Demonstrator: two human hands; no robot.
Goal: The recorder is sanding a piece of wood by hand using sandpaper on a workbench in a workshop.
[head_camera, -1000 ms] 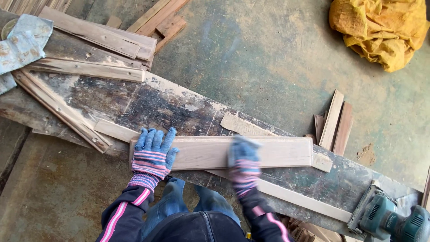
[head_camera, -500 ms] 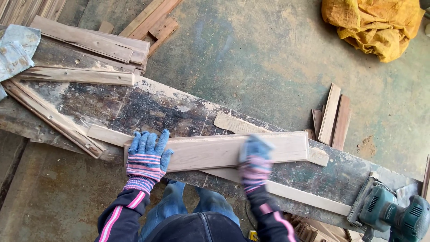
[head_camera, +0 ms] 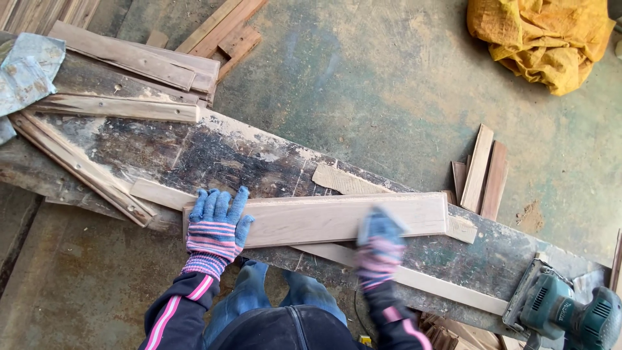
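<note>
Left hand (head_camera: 217, 223) flat on plank (head_camera: 324, 217) end | right hand (head_camera: 379, 243) blurred at near edge, grip unclear

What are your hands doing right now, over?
Left hand flat on pale board. Right hand blurred at board's near edge. Green power sander sits aside.

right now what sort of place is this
Most likely a rough woodworking shop: a scarred plank bench, offcut strips on the concrete floor, and a green power sander.
</note>
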